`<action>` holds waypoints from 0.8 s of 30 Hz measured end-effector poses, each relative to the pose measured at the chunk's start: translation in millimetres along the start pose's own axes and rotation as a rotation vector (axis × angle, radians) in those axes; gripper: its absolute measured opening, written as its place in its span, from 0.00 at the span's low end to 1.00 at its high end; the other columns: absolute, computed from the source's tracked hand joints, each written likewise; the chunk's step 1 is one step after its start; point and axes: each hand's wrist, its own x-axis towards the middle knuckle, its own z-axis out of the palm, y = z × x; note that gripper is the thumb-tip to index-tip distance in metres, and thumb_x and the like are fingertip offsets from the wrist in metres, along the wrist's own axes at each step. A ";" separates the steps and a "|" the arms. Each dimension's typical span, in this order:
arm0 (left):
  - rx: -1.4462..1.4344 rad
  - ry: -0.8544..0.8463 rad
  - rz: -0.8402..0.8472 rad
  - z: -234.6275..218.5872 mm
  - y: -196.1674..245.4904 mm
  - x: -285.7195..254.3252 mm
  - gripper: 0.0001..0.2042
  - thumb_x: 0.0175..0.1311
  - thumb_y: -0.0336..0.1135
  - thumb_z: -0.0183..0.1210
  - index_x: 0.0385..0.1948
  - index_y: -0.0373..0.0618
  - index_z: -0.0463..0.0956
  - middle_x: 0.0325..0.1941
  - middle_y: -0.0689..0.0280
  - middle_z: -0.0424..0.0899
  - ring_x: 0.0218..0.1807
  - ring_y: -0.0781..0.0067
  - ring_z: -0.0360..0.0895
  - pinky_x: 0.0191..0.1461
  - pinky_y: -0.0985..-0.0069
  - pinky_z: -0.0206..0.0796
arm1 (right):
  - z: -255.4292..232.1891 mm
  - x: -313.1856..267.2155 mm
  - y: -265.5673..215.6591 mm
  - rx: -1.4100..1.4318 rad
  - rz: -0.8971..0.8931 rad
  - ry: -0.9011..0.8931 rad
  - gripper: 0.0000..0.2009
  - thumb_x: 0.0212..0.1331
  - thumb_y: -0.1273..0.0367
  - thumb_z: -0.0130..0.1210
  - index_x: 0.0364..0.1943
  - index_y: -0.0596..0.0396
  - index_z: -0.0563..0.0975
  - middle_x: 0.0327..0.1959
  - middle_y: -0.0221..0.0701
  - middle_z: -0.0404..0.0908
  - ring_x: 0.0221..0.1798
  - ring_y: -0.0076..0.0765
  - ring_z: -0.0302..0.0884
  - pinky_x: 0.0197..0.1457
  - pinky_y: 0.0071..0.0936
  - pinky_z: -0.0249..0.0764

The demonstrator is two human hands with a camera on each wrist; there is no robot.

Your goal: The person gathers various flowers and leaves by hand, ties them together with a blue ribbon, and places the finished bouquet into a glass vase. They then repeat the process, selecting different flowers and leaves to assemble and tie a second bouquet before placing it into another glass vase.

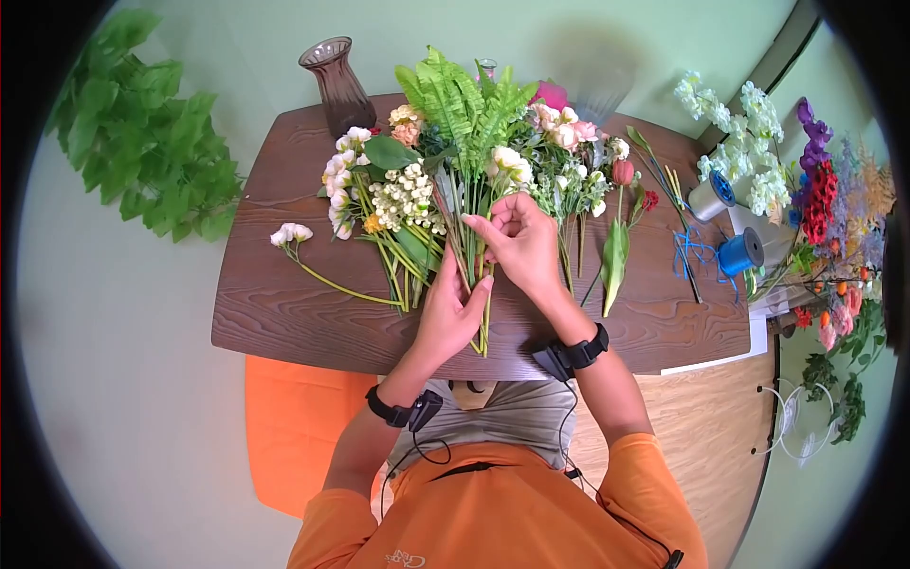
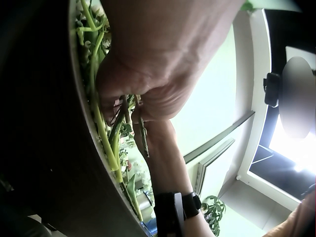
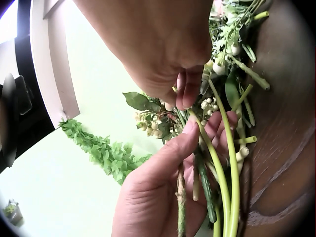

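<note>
A bunch of artificial flowers with fern leaves, small white berries and a white bloom stands over the table in the head view. My left hand holds the bunch's stems low down, its fingers behind them and the thumb in front. Just above it, my right hand pinches a stem near the white bloom, thumb against curled fingers. Two smooth green stems and a rough brown stem hang past the left palm in the right wrist view. Leaves and fingers partly hide the right fingertips there.
Loose flowers lie on both sides of the bunch on the dark wooden table, among them a white flower and a red tulip. A brown glass vase stands behind. Spools of silver and blue ribbon sit at the right edge.
</note>
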 end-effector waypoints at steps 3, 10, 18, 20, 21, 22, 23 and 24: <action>-0.004 -0.001 -0.040 -0.4 -1.9 -0.2 0.35 0.72 0.18 0.52 0.78 0.39 0.46 0.63 0.60 0.73 0.64 0.73 0.73 0.66 0.77 0.67 | -4.5 -0.3 4.0 0.031 0.034 0.003 0.14 0.58 0.68 0.73 0.35 0.62 0.77 0.19 0.26 0.78 0.17 0.15 0.74 0.17 0.18 0.69; 0.006 0.019 -0.068 -0.3 -10.8 -2.0 0.36 0.71 0.20 0.55 0.78 0.40 0.46 0.65 0.56 0.73 0.64 0.69 0.75 0.66 0.74 0.68 | -27.0 2.6 26.0 0.094 0.286 -0.124 0.12 0.66 0.66 0.66 0.37 0.60 0.77 0.20 0.25 0.78 0.14 0.16 0.72 0.14 0.17 0.67; -0.033 0.043 0.021 4.1 -2.3 -3.1 0.39 0.71 0.19 0.54 0.79 0.35 0.40 0.73 0.53 0.67 0.71 0.69 0.69 0.73 0.73 0.59 | -42.5 -6.3 18.9 0.028 0.331 -0.174 0.13 0.67 0.64 0.65 0.37 0.60 0.77 0.20 0.25 0.77 0.15 0.17 0.73 0.16 0.17 0.68; -0.032 0.044 0.041 3.8 -3.8 -3.5 0.39 0.71 0.18 0.54 0.78 0.31 0.39 0.74 0.53 0.65 0.72 0.69 0.67 0.75 0.73 0.56 | -48.6 -10.2 17.5 0.028 0.326 -0.168 0.13 0.66 0.64 0.66 0.35 0.62 0.79 0.20 0.27 0.79 0.15 0.18 0.74 0.16 0.19 0.70; -0.032 0.058 0.053 4.6 -0.8 -4.3 0.39 0.71 0.18 0.54 0.78 0.31 0.39 0.74 0.53 0.64 0.72 0.69 0.67 0.75 0.73 0.56 | -51.4 -12.4 17.6 0.004 0.312 -0.183 0.13 0.66 0.64 0.66 0.35 0.62 0.79 0.20 0.27 0.79 0.15 0.18 0.74 0.16 0.20 0.69; -0.034 0.068 0.065 5.3 0.2 -5.2 0.39 0.71 0.18 0.54 0.78 0.30 0.39 0.75 0.52 0.64 0.72 0.68 0.66 0.75 0.73 0.56 | -54.4 -15.2 18.0 -0.020 0.299 -0.194 0.13 0.66 0.65 0.66 0.34 0.62 0.79 0.19 0.27 0.79 0.15 0.17 0.73 0.16 0.20 0.69; -0.034 0.046 0.049 2.2 -1.7 -6.2 0.39 0.71 0.19 0.54 0.78 0.30 0.39 0.75 0.51 0.62 0.73 0.67 0.65 0.76 0.72 0.55 | -56.1 -18.4 17.5 -0.018 0.307 -0.192 0.12 0.66 0.65 0.65 0.33 0.62 0.79 0.18 0.26 0.79 0.16 0.17 0.73 0.16 0.20 0.68; -0.036 0.083 0.089 4.6 -3.0 -6.7 0.39 0.70 0.19 0.55 0.78 0.30 0.40 0.76 0.49 0.61 0.75 0.65 0.64 0.77 0.70 0.54 | -58.7 -23.1 14.1 0.019 0.300 -0.175 0.12 0.66 0.66 0.65 0.33 0.62 0.80 0.18 0.26 0.79 0.17 0.17 0.73 0.17 0.20 0.68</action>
